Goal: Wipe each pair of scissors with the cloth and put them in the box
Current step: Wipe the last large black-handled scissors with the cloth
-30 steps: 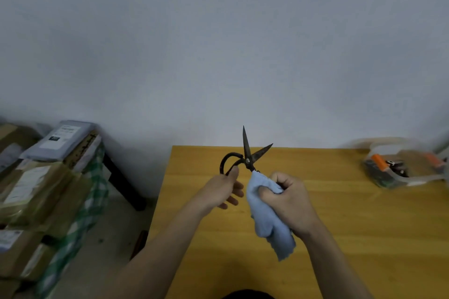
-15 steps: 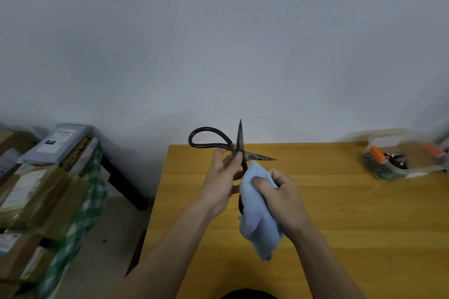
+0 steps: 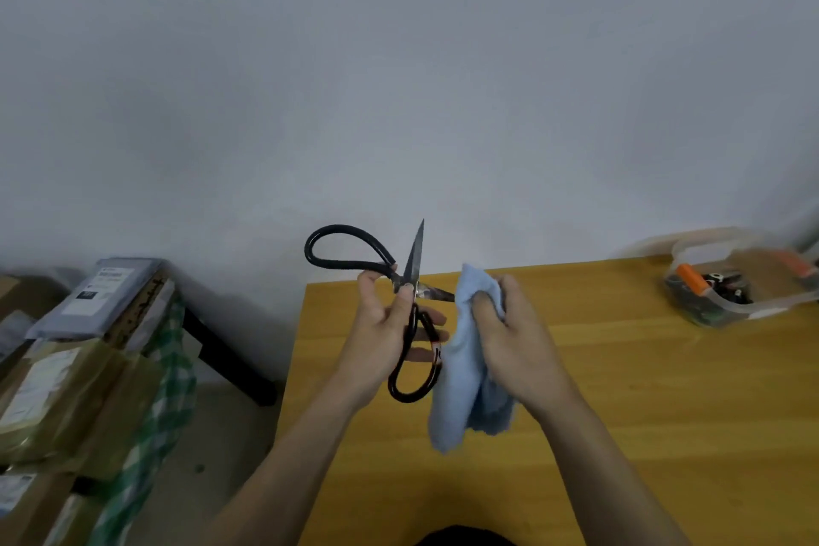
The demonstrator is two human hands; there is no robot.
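Now we've pulled the cloth (image 3: 469, 364), bunched in our right hand (image 3: 514, 346), off the open scissors (image 3: 410, 301) pinched in our left hand (image 3: 381, 332); the other blade awaits wiping.

Plain grey-white wall (image 3: 399, 80) at far side. Yellow wooden worktop (image 3: 620, 390) near right. Taped cardboard parcels (image 3: 57, 390) stacked left, on grey floor (image 3: 212, 457).
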